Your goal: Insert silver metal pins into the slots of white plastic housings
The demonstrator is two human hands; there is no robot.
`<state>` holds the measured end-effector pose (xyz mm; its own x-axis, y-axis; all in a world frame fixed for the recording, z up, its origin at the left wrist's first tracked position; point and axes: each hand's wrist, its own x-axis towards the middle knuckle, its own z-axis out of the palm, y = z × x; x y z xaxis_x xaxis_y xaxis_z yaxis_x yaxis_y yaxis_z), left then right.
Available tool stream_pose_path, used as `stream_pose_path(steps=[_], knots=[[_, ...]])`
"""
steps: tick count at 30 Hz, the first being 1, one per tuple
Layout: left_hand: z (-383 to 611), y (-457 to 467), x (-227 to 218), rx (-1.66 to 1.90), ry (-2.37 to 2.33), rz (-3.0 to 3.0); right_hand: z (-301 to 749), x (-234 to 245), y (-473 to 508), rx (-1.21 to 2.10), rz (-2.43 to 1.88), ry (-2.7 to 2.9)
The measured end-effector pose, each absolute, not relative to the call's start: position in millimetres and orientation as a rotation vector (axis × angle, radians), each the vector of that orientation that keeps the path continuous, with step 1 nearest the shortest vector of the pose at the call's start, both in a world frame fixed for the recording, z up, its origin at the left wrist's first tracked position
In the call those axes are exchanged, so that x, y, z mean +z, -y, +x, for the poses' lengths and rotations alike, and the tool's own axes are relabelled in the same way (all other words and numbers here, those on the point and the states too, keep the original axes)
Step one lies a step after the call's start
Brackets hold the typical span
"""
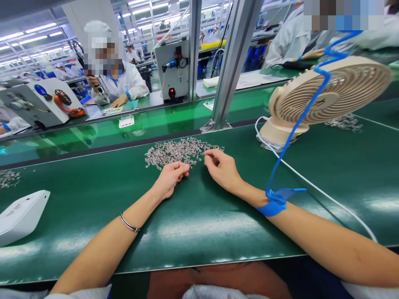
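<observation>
A heap of several tiny silver metal parts (179,151) lies spread on the green mat (193,224) in front of me. My left hand (171,177) rests at the heap's near edge with its fingers curled in; whether they pinch a part is too small to tell. My right hand (220,167) sits at the heap's right end, thumb and forefinger pinched together over the parts. A blue strap (273,205) wraps my right wrist, and its coiled blue cord rises past the fan. A thin metal bangle circles my left wrist.
A beige desk fan (330,93) stands at the right with a white cable running toward me. A white device (20,216) lies at the left edge. A metal post (232,66) rises behind the heap. Across the conveyor, people in white coats work beside a grey machine (37,101).
</observation>
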<state>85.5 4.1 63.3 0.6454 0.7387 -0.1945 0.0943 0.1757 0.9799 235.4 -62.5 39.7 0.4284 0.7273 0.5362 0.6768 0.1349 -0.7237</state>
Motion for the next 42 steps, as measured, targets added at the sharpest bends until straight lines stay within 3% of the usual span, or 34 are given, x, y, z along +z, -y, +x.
stream_pose_path(steps=[8, 20, 24, 42], knots=[[86.3, -2.1, 61.0, 0.536, -0.728, 1.483, 216.8, 40.0, 72.8, -0.024, -1.349, 1.666], [85.7, 10.5, 59.1, 0.564, -0.722, 1.961, 270.2, 44.3, 56.6, -0.197, -1.620, 1.367], [85.1, 11.0, 60.2, 0.565, -0.716, 2.016, 293.5, 43.6, 54.9, -0.109, -1.850, 1.213], [86.5, 10.5, 57.7, 0.547, -0.694, 2.097, 278.1, 33.4, 41.2, 0.060, -2.290, 1.441]])
